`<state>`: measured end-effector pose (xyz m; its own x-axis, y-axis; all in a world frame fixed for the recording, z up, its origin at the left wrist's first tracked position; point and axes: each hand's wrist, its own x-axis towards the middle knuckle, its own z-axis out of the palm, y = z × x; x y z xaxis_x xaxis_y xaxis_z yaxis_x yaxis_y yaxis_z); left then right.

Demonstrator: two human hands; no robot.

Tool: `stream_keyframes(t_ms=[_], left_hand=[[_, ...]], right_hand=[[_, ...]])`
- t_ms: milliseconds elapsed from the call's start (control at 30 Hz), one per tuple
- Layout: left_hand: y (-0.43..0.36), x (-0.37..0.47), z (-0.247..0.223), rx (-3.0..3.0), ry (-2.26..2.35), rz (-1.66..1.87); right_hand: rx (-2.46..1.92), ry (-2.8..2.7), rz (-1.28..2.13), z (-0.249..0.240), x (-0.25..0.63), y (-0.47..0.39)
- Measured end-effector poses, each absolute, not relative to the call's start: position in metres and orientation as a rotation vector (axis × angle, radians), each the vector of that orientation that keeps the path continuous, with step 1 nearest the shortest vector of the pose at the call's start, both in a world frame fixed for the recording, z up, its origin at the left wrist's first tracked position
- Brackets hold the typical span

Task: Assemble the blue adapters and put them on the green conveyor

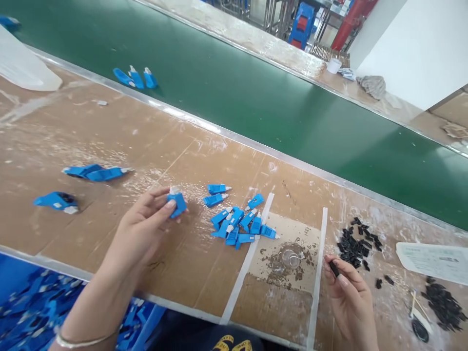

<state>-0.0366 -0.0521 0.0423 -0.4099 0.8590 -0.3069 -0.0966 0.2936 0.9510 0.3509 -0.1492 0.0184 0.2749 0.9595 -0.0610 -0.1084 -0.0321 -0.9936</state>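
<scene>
My left hand point(148, 219) pinches a blue plastic part point(177, 204) with a whitish tip, above the brown table. Between the thumb and fingers of my right hand point(347, 287) is a small black piece point(334, 269). A heap of similar blue parts point(234, 222) lies between my hands, partly over a white tape strip. Just beyond my right hand sits a pile of small black pieces point(353, 246). A clear round dish point(291, 258) rests on a stained cardboard patch between two tape strips.
A green conveyor belt point(234, 107) runs behind the table point(175, 146), carrying a few blue parts point(135, 78). More blue parts point(97, 172) lie left. A blue bin point(32, 302) of parts stands lower left. At right are a paper sheet point(435, 261) and black pieces point(444, 304).
</scene>
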Motion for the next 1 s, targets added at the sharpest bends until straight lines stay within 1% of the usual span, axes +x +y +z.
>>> stream_keyframes(t_ms=[67, 133, 200, 300, 400, 500, 733, 833, 1000], left_hand=[[-0.066, -0.018, 0.048, 0.491, 1.322, 1.332], [-0.079, 0.003, 0.051, 0.403, 1.125, 1.248], [-0.09, 0.023, 0.051, 0.358, 0.996, 1.127], [-0.104, 0.046, 0.048, 0.311, 0.82, 0.974], [-0.113, 0.059, 0.043, 0.283, 0.695, 0.882], [-0.119, 0.064, 0.037, 0.306, 0.62, 0.838], [-0.125, 0.067, 0.023, 0.521, 0.549, 0.879], [-0.124, 0.065, 0.023, 0.631, 0.621, 0.867], [-0.123, 0.061, 0.025, 1.06, 0.759, 0.866]], right_hand=[[-1.304, -0.903, 1.068, 0.019, 0.343, -0.15], [-1.365, -1.034, 1.012, 0.021, 0.34, -0.15], [-1.447, -1.298, 0.897, 0.023, 0.34, -0.15], [-1.511, -1.745, 0.637, 0.024, 0.339, -0.149], [-1.512, -2.041, 0.43, 0.026, 0.336, -0.147], [-1.477, -2.176, 0.352, 0.027, 0.333, -0.143], [-1.421, -2.293, 0.294, 0.027, 0.333, -0.137], [-1.417, -2.311, 0.272, 0.028, 0.333, -0.138], [-1.412, -2.346, 0.217, 0.03, 0.332, -0.137]])
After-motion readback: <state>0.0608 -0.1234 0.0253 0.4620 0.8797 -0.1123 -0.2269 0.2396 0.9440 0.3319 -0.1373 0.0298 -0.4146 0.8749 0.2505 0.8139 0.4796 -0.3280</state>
